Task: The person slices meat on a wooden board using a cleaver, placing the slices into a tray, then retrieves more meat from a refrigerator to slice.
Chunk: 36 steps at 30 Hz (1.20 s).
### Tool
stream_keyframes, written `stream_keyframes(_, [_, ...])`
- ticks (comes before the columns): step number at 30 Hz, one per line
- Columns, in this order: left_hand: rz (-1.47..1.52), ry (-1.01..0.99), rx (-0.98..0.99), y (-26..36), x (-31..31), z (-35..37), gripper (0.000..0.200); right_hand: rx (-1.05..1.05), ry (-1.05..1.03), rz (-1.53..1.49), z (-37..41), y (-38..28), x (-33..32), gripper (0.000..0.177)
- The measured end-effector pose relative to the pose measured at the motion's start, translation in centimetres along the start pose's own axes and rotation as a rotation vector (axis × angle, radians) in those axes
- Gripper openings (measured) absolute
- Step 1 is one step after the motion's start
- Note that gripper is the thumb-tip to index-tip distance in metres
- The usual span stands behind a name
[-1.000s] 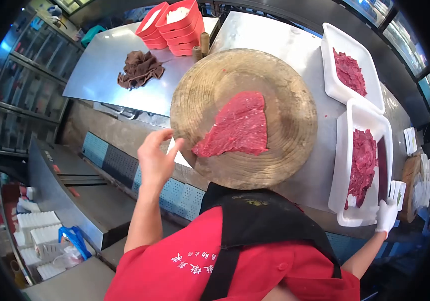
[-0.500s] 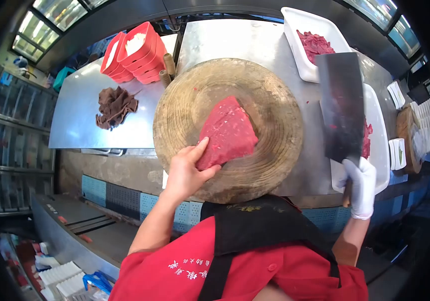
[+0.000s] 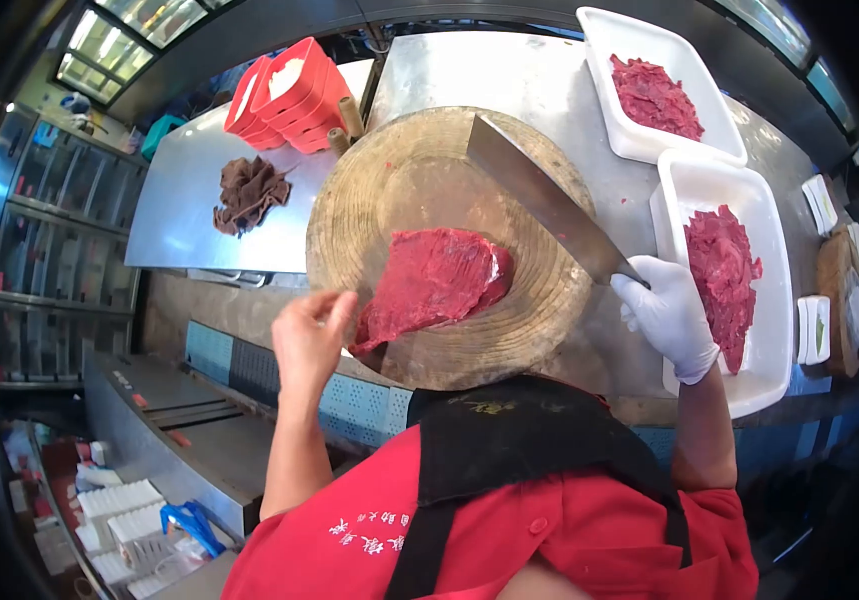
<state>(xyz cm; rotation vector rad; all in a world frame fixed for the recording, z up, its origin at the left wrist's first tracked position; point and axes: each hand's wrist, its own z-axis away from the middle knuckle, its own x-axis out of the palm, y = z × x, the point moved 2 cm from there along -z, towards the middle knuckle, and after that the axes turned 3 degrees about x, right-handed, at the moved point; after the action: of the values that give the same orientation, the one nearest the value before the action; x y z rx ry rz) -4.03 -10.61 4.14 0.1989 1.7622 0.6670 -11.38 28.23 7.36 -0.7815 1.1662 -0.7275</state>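
Observation:
A large slab of raw red meat (image 3: 434, 280) lies on the round wooden chopping block (image 3: 349, 210), its narrow end pointing to the lower left. Just left of that end is my bare left hand (image 3: 311, 335), off the meat, with loosely bent fingers and nothing visible in them. My right hand (image 3: 671, 315), in a white glove, grips a cleaver (image 3: 549, 205) by its handle, which the fingers hide. The broad dark blade slants up and left over the block's right side, apart from the meat.
Two white tubs (image 3: 781, 270) on the right hold cut red meat (image 3: 722, 270). A brown cloth (image 3: 249, 195) lies on the steel table (image 3: 174, 215) at left. Stacked red baskets (image 3: 299, 100) and wooden handles (image 3: 351, 115) stand behind the block.
My left hand has come off the meat and moved left. The meat has turned and lies differently. The cleaver has swung from upright at the right to slanting over the block.

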Motion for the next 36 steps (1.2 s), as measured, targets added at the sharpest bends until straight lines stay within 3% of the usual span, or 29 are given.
stream_keyframes(1, [-0.007,0.008,-0.016,0.3,-0.2,0.0,0.031,-0.02,0.002,0.015,-0.1,0.1,0.1,0.017])
stream_keyframes(3, [-0.032,0.178,0.171,1.9,-0.6,0.0,0.034,0.003,-0.052,0.047,-0.6,-0.1,-0.3,0.017])
stream_keyframes(6, [-0.138,-0.104,0.506,6.1,2.2,0.7,0.087,0.053,-0.112,0.082,-1.2,-0.4,-1.0,0.016])
stream_keyframes(8, [-0.403,-0.165,0.603,7.6,4.7,0.9,0.103,0.081,-0.135,0.084,-1.4,-0.2,-1.1,0.017])
stream_keyframes(11, [-0.312,-0.321,0.476,6.5,5.8,-1.7,0.11,0.052,-0.078,0.046,-1.4,0.7,-1.0,0.02])
stream_keyframes(15, [-0.251,-0.33,0.469,6.6,5.6,-3.9,0.093,-0.035,-0.055,0.08,-1.3,1.5,-1.0,0.019])
stream_keyframes(17, [-0.075,-0.204,0.52,6.7,5.3,-4.6,0.074,-0.058,-0.031,0.079,-1.1,1.8,-1.2,0.019])
stream_keyframes(18, [-0.088,-0.206,0.535,6.8,4.8,-4.9,0.074,-0.058,-0.059,0.073,-0.9,2.1,-1.2,0.017])
stream_keyframes(20, [0.804,-0.533,-0.236,5.5,4.1,-4.4,0.056,-0.064,-0.094,0.055,-0.7,2.2,-1.0,0.015])
stream_keyframes(22, [1.418,-0.557,-0.44,6.3,4.0,-2.4,0.049,-0.028,-0.099,0.032,-0.5,1.8,-0.9,0.013])
stream_keyframes(24, [1.415,-0.433,-0.488,4.8,5.1,-1.1,0.053,-0.058,-0.116,0.043,-0.8,1.9,-0.8,0.012])
stream_keyframes(25, [1.401,-0.411,-0.515,4.4,5.5,-0.7,0.07,-0.059,-0.095,0.062,-0.9,1.8,-0.8,0.013])
stream_keyframes(30, [1.386,-0.393,-0.678,3.4,6.9,1.7,0.051,-0.136,-0.165,0.309,-1.7,0.3,-1.5,0.011])
stream_keyframes(32, [0.858,-0.483,-0.576,3.8,5.6,1.3,0.051,-0.149,-0.184,0.33,-1.9,-0.7,-1.4,0.01])
stream_keyframes(33, [0.451,-0.612,-0.545,4.9,3.8,0.6,0.051,-0.171,-0.2,0.352,-2.1,-1.2,-1.4,0.009])
stream_keyframes(34, [-0.039,-0.515,-0.328,5.2,3.0,0.2,0.05,-0.168,-0.21,0.356,-2.2,-1.4,-1.5,0.009])
stream_keyframes(36, [-0.181,-0.138,-0.074,4.4,2.6,0.6,0.047,-0.161,-0.251,0.398,-2.7,-1.7,-1.6,0.01])
